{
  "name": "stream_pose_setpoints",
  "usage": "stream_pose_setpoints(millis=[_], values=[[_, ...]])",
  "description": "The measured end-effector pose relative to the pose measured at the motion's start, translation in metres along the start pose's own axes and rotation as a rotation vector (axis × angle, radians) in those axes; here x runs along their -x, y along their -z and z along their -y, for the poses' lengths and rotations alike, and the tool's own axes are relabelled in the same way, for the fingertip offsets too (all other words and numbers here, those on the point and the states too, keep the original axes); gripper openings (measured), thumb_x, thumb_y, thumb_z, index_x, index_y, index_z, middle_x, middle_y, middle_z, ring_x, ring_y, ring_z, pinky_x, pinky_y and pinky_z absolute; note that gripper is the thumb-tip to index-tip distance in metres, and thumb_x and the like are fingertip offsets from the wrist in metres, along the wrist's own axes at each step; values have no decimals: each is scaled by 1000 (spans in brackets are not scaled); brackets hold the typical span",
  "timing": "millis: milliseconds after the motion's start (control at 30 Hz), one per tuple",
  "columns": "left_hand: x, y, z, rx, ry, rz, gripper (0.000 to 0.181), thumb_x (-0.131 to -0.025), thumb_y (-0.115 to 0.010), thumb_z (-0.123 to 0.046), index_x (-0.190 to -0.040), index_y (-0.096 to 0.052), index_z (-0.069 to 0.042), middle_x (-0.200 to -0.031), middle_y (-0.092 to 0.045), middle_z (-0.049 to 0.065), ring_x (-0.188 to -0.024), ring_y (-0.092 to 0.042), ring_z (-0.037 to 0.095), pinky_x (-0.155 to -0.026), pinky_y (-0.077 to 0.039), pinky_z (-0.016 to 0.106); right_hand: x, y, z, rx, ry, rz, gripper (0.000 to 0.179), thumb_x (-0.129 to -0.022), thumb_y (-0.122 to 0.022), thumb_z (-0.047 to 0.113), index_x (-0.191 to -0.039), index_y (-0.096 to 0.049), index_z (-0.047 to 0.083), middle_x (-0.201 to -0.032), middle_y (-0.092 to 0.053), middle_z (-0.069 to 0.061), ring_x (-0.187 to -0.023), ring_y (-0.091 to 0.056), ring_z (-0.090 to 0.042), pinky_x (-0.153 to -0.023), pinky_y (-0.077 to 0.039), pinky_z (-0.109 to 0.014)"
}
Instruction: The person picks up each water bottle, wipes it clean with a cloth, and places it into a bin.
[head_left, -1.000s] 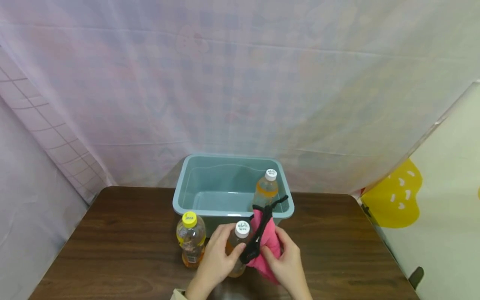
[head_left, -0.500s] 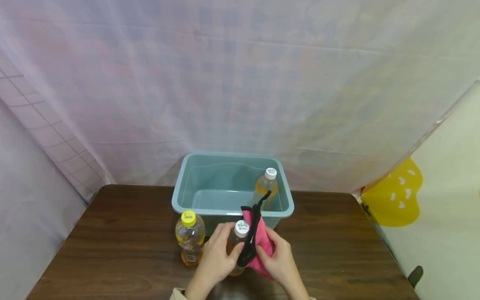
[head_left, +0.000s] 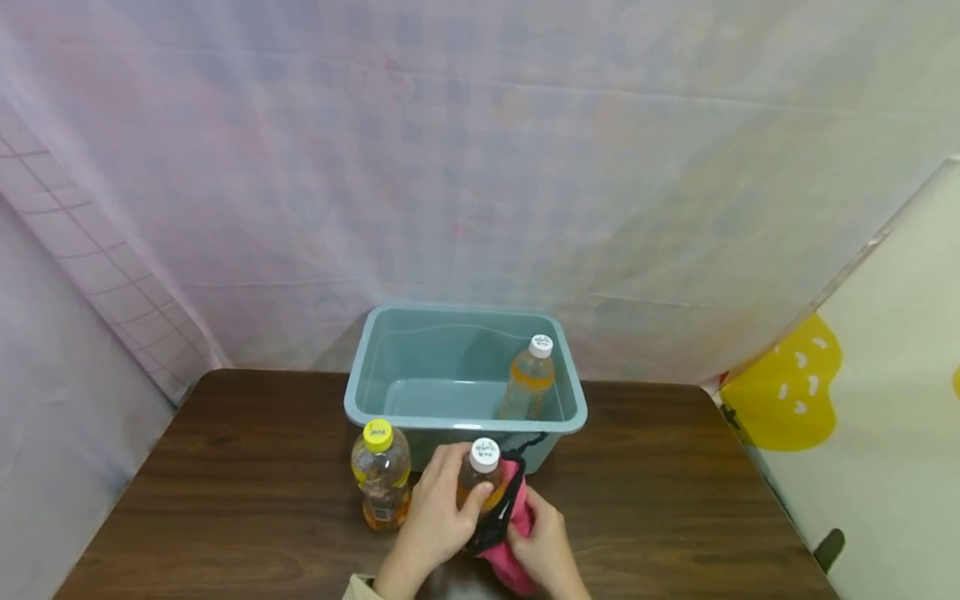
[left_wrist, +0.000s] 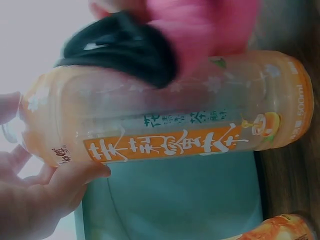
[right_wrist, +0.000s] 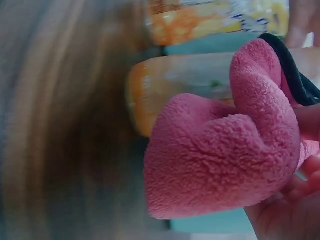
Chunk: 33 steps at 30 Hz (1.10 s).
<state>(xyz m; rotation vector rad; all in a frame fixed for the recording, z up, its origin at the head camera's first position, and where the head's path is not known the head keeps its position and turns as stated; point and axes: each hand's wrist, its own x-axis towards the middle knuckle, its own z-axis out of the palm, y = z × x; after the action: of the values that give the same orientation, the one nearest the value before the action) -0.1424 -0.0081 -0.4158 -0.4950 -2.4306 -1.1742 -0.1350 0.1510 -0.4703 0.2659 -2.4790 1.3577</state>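
A clear plastic drink bottle with an orange label (left_wrist: 195, 107) and a white cap stands upright at the front of the table. My left hand (head_left: 437, 510) grips it around the upper part, thumb across the front. In my right hand (head_left: 545, 543) is a fluffy pink cloth (right_wrist: 225, 165) with black edging, held against the bottle's right side. In the left wrist view the black edging (left_wrist: 125, 47) overlaps the bottle and is blurred. The cloth hides part of the bottle's lower half in the head view.
Behind the hands sits a blue-green plastic bin (head_left: 450, 426), with a white-capped bottle (head_left: 531, 385) upright in its right side. A yellow-capped bottle (head_left: 382, 479) stands left of my left hand on the dark wooden table (head_left: 247, 483). A curtain (head_left: 480, 183) hangs behind.
My right hand has brought the cloth left and down along the bottle, so the bottle in the bin shows fully. The left hand and its bottle stay almost in place.
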Motion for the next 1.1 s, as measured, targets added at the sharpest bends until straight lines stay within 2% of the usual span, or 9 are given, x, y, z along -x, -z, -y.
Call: stream_pose_setpoints(millis=[200,300,400,533,700,800,900,1100], values=[[0,1,-1,27,24,30,36,-84,-63,-23,-113,-51,-5,-104,-53,7,-96,-55,22,-78,-46,42,5,-12,-27,116,-136,174,43,-63,-65,-2,-106,-60,-3,-78,-63,-7,-62,-51,-7,-52,-41,-22],[0,0,0,25,27,33,36,-83,-64,-22,-113,-51,-6,-104,-53,7,-96,-55,22,-79,-46,42,5,-14,-32,116,-190,209,47,-64,-64,-1,-111,-58,-6,-84,-65,-10,-65,-54,-10,-53,-43,-22],[0,-1,0,23,29,45,37,-84,-63,-24,-113,-51,-6,-105,-53,7,-97,-55,21,-79,-46,41,6,-13,-32,104,-199,190,45,-65,-64,-1,-110,-59,-5,-84,-65,-11,-66,-55,-11,-55,-44,-23],[-1,-1,0,34,43,57,37,-84,-62,-25,-114,-50,-6,-104,-53,6,-96,-54,21,-79,-46,42,7,-11,-30,74,-155,146,41,-66,-65,-3,-107,-61,-2,-81,-65,-9,-64,-53,-6,-56,-44,-22],[-1,0,2,20,28,31,36,-85,-61,-28,-112,-51,-6,-103,-53,6,-94,-55,20,-77,-46,41,3,-3,-9,-9,-57,56,36,-65,-65,-7,-99,-63,0,-76,-64,-6,-62,-51,-3,-54,-44,-22],[-1,-1,3,10,2,-6,35,-84,-63,-25,-110,-52,-6,-100,-53,6,-92,-55,19,-76,-46,39,-3,5,6,-44,10,-2,34,-62,-64,-11,-94,-63,1,-74,-63,-4,-62,-51,-1,-52,-44,-23],[-1,-2,4,7,-6,-21,35,-81,-65,-22,-109,-53,-6,-99,-53,5,-91,-55,20,-76,-46,39,-9,12,17,-85,33,-36,34,-60,-63,-15,-90,-63,2,-70,-62,-3,-61,-50,-1,-50,-44,-24],[-1,-2,3,18,-12,-19,37,-76,-68,-12,-109,-53,-6,-99,-53,6,-91,-55,19,-75,-46,38,-20,27,42,-130,49,-49,39,-61,-64,-16,-94,-65,3,-72,-62,-2,-59,-51,-2,-50,-45,-24]])
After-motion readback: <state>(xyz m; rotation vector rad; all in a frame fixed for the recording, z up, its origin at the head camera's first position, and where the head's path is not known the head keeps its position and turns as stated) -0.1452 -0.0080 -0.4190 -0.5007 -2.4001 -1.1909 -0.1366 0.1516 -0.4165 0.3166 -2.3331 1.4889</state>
